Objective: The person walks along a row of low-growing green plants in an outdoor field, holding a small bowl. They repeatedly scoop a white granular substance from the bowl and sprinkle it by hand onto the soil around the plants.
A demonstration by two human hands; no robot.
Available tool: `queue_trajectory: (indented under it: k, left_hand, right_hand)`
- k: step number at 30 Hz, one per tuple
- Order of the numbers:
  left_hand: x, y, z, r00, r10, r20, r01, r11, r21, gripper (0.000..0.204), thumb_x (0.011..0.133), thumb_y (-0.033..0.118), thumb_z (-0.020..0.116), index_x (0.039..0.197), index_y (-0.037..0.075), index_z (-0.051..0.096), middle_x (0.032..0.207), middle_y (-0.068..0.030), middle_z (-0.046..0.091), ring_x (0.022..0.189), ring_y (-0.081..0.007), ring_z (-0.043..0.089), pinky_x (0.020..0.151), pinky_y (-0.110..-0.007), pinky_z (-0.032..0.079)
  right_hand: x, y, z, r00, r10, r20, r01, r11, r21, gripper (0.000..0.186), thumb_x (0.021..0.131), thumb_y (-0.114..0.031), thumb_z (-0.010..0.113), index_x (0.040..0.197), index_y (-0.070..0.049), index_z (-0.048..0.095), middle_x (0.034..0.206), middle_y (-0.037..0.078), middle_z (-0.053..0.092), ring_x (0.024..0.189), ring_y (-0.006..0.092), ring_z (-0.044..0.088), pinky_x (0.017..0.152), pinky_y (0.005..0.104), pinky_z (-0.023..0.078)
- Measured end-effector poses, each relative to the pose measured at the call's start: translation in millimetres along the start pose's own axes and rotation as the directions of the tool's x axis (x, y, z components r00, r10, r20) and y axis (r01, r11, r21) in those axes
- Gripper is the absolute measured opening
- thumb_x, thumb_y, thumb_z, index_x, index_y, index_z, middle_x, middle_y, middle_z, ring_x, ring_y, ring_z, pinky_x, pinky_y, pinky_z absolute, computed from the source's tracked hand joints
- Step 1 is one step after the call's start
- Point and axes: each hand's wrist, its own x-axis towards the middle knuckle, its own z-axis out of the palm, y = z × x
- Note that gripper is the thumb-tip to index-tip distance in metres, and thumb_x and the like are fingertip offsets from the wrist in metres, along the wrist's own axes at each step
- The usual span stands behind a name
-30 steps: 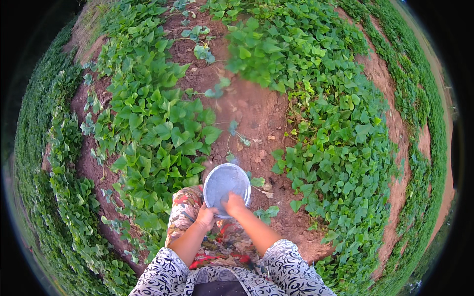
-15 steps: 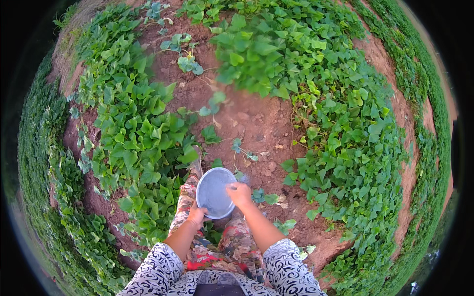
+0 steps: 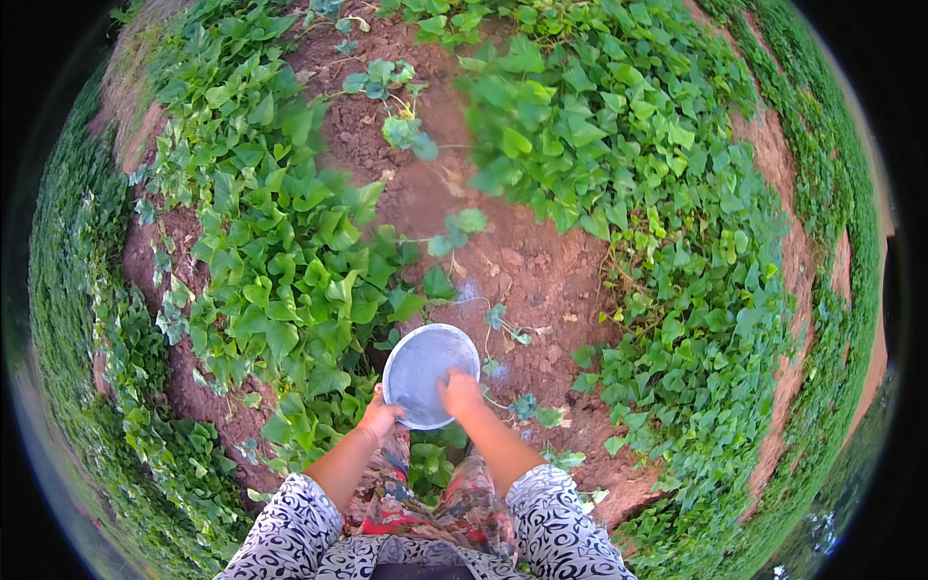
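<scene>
A round grey basin [image 3: 418, 362] with a pale rim is held in front of my legs. My left hand [image 3: 380, 414] grips its lower left rim, thumb over the edge. My right hand [image 3: 461, 394] is inside the basin at its right side, fingers bunched and pointing down; what they hold, if anything, is too small to make out. A darker patch shows at the bottom of the basin. Pale whitish specks [image 3: 468, 291] lie on or above the soil just beyond the basin, beside small blue-green seedlings [image 3: 496, 317].
Dense leafy vines [image 3: 290, 261] line my left, and another broad band of vines [image 3: 667, 242] runs along the right. Reddish-brown soil [image 3: 541, 280] lies between them. A larger blue-green plant [image 3: 406, 130] grows farther ahead. My patterned trousers [image 3: 474, 503] show below the basin.
My right hand has gone from above the basin's right rim down into it. A whitish blur beside that hand is gone; pale specks now show farther ahead. The plants have shifted in view.
</scene>
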Motion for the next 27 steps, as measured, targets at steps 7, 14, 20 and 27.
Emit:
queue_trajectory:
  k: [7, 14, 20, 27]
  left_hand:
    - [1.9, 58.7, 2.9, 0.997, 0.075, 0.029, -0.070, 0.989, -0.134, 0.068, 0.068, -0.012, 0.046, 0.131, 0.010, 0.036, 0.118, -0.0135, 0.052, 0.102, -0.0317, 0.057, 0.075, -0.047, 0.057]
    - [31.3, 110.9, -6.2, 0.991, 0.115, -0.061, -0.120, 0.989, -0.090, 0.072, 0.066, -0.013, 0.045, 0.134, 0.010, 0.035, 0.121, -0.0140, 0.051, 0.106, -0.0344, 0.055, 0.077, -0.049, 0.056]
    - [35.8, 147.7, -20.7, 0.991, 0.065, -0.114, -0.075, 0.994, -0.086, 0.073, 0.067, -0.012, 0.045, 0.135, 0.012, 0.034, 0.125, -0.0139, 0.048, 0.110, -0.0357, 0.053, 0.080, -0.051, 0.055]
    - [7.9, 175.6, -27.1, 0.995, 0.104, -0.010, -0.102, 0.950, -0.295, 0.069, 0.069, -0.013, 0.044, 0.133, 0.009, 0.035, 0.119, -0.0156, 0.051, 0.102, -0.0346, 0.056, 0.076, -0.051, 0.056]
  right_hand:
    - [22.2, -59.9, -15.1, 0.974, -0.223, 0.038, 0.221, 0.974, 0.045, 0.028, 0.077, -0.030, 0.066, 0.082, -0.002, 0.067, 0.084, 0.020, 0.066, 0.084, 0.0378, 0.063, 0.077, 0.0417, 0.051]
    - [94.7, -104.5, -71.6, 0.985, -0.050, -0.166, 0.090, 0.966, 0.244, 0.025, 0.075, -0.026, 0.068, 0.089, -0.006, 0.071, 0.084, 0.017, 0.068, 0.083, 0.0337, 0.066, 0.077, 0.0408, 0.051]
    - [146.2, -141.9, -112.6, 0.913, -0.080, -0.401, 0.121, 0.990, 0.078, 0.049, 0.077, -0.024, 0.067, 0.118, -0.001, 0.053, 0.108, 0.022, 0.061, 0.098, 0.0373, 0.060, 0.087, 0.0412, 0.049]
    - [119.0, -183.6, -86.6, 0.986, -0.167, 0.008, 0.166, 0.974, -0.155, 0.038, 0.080, -0.026, 0.064, 0.107, 0.001, 0.058, 0.105, 0.023, 0.061, 0.099, 0.0361, 0.060, 0.088, 0.0434, 0.047]
